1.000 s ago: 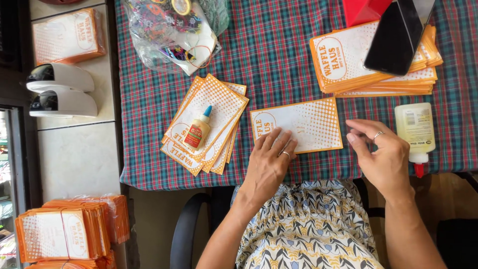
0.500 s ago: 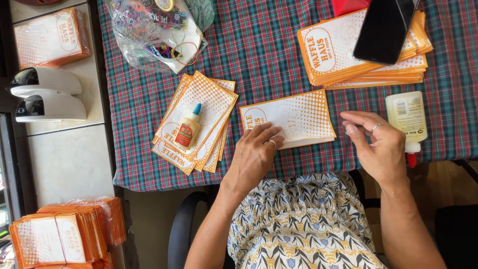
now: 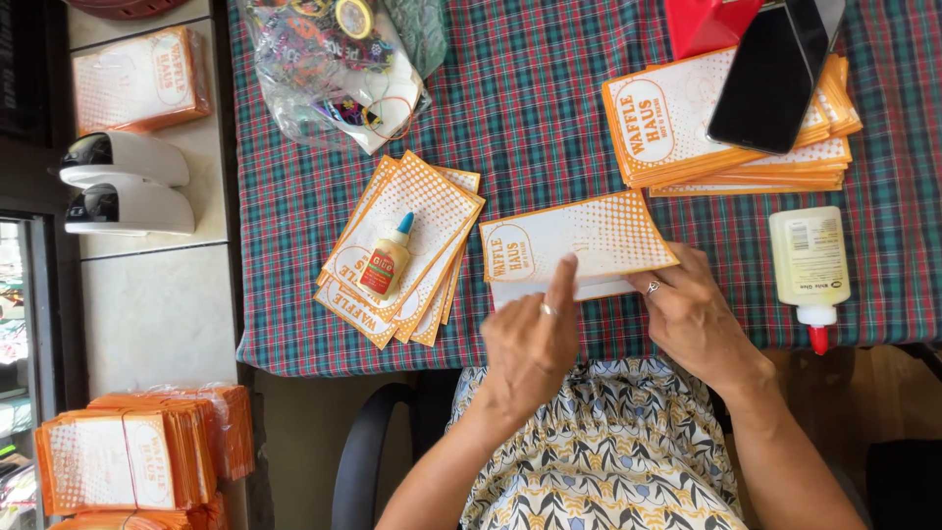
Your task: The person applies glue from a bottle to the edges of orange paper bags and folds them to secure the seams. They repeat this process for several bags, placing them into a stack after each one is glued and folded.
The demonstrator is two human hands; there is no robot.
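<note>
Orange-white sheet (image 3: 579,245) lies long axis left-right on the plaid cloth (image 3: 549,118) just beyond both hands, right hand (image 3: 699,319) pinching its near right edge, left hand (image 3: 530,344) open with one finger pressing the near edge.

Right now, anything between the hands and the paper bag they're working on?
Nothing visible. The left hand has a finger on the bag, and the right hand grips its lower right edge. The small glue bottle lies apart on the stack to the left.
</note>
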